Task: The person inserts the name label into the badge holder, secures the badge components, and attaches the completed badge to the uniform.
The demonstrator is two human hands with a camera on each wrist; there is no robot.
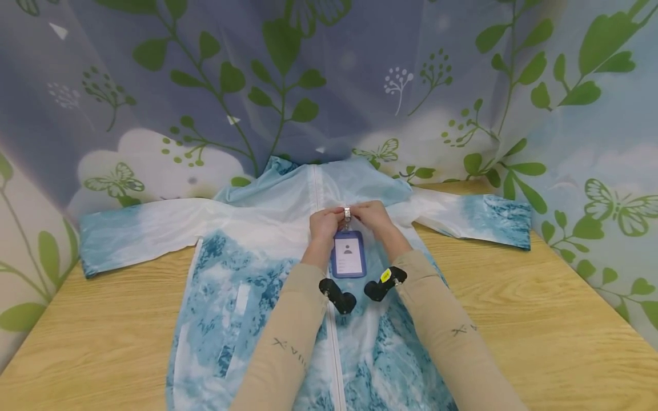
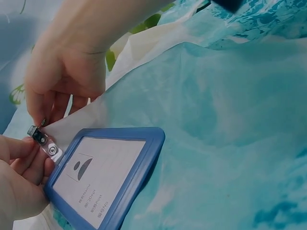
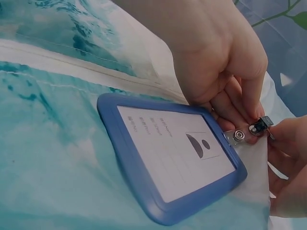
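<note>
My left hand (image 1: 324, 225) pinches the metal clip (image 2: 37, 135) of a blue-framed ID badge (image 1: 348, 254). The badge has a white card with a grey portrait icon, and it hangs from the clip by a clear strap (image 3: 238, 136). Close beside it, my right hand (image 1: 374, 217) pinches a raised fold of a blue-and-white zip jacket (image 1: 257, 228), its fingertips right at the clip. The right hand (image 2: 67, 72) shows above the clip in the left wrist view. Whether the clip's jaws grip the cloth is hidden by the fingers.
The jacket lies spread on a wooden table (image 1: 540, 319), sleeves stretched out to both sides and collar toward the back. A leaf-and-butterfly patterned curtain (image 1: 360, 74) stands behind it. Black wrist cameras (image 1: 339, 297) sit on both tan sleeves (image 1: 288, 337).
</note>
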